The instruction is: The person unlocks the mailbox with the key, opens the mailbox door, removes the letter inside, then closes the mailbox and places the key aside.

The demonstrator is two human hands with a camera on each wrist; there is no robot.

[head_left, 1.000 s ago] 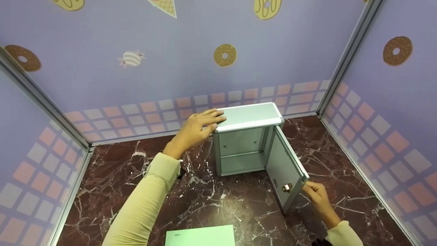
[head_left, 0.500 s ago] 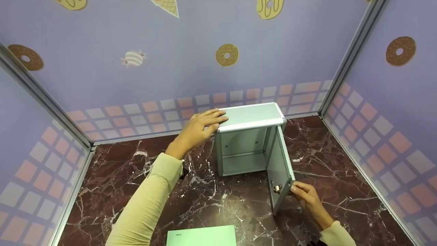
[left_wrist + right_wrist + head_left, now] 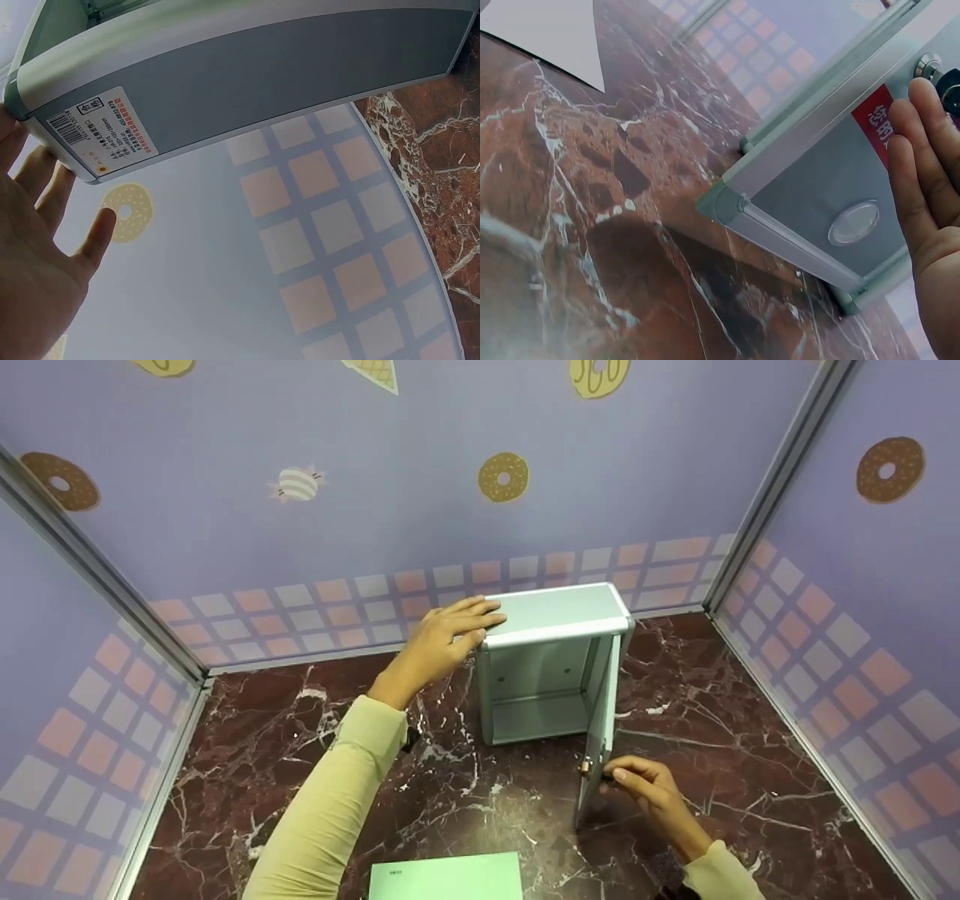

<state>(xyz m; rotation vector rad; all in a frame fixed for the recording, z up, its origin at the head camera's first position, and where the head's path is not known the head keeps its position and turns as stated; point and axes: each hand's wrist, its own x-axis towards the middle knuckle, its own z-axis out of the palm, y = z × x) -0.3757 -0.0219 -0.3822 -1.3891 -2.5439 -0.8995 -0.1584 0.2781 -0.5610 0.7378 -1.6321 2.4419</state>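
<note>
A small grey metal cabinet (image 3: 555, 611) stands upright with its door (image 3: 609, 697) swung out toward me on the right side. My left hand (image 3: 442, 641) rests over the cabinet's top left corner, fingers extended. In the left wrist view, its fingertips touch the edge beside a white label (image 3: 105, 135). My right hand (image 3: 664, 795) pinches a black-headed key (image 3: 946, 88) in the lock (image 3: 928, 64) on the door's outer face. A metal latch (image 3: 585, 769) shows on the inner side. The right thumb is hidden in the right wrist view, where the outer face bears a red sticker (image 3: 875, 120).
A flat pale green rectangular object (image 3: 446, 877) lies at the near edge of view. The cabinet stands on a dark red marbled surface (image 3: 300, 750). A patterned back wall (image 3: 390, 510) rises close behind it, with a side wall (image 3: 847, 585) at right.
The door has swung leftward, partway toward the cabinet, with my right hand moving along. The right fingers shifted from the door's edge to the key. My left hand keeps its place on the corner.
</note>
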